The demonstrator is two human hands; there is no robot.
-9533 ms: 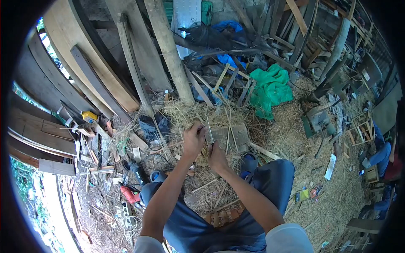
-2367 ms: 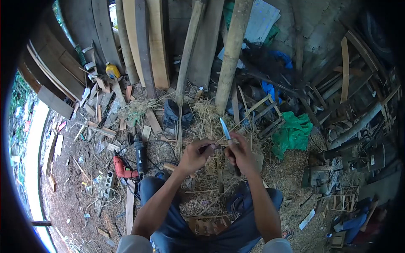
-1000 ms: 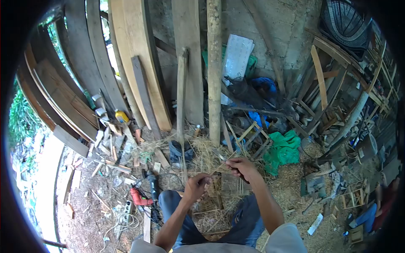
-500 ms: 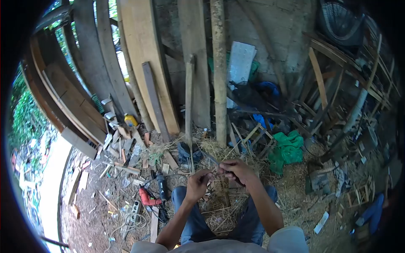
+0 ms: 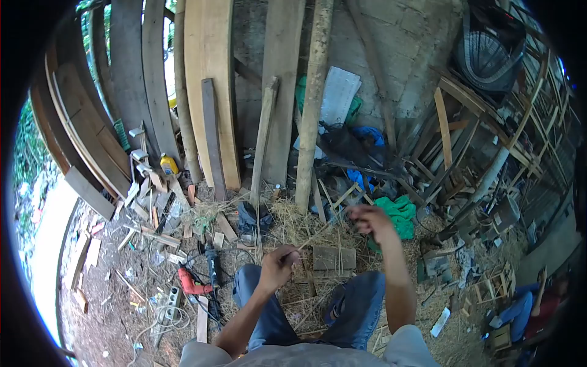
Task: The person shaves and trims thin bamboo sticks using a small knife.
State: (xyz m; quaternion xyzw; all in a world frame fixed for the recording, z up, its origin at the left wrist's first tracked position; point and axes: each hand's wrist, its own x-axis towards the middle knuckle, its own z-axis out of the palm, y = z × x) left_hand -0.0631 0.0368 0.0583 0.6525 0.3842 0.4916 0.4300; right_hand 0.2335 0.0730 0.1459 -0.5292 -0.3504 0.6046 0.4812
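Note:
My left hand (image 5: pixel 279 267) is closed in a pinch above my left knee. A thin pale strip (image 5: pixel 316 236), like split bamboo or cane, slants up and right from its fingertips. My right hand (image 5: pixel 374 225) is held higher and farther right, apart from the left, in front of the green cloth (image 5: pixel 395 215). Its fingers are curled and partly blurred, and what they grip cannot be made out. Below and between the hands, a flat wooden block (image 5: pixel 334 258) lies on the straw-covered ground. My knees (image 5: pixel 249 286) are bent on both sides.
A red drill (image 5: pixel 193 282) and a dark blue-grey power tool (image 5: pixel 213 266) lie left beside a power strip (image 5: pixel 173 297) and cords. Boards (image 5: pixel 217 110) and a pole (image 5: pixel 313 116) lean against the wall. Another person (image 5: pixel 531 312) sits at far right.
My hands were together around a thin dark blade and a strip; now the right has swung up and right, away from the left. The view has shifted slightly right, bringing the other person into sight.

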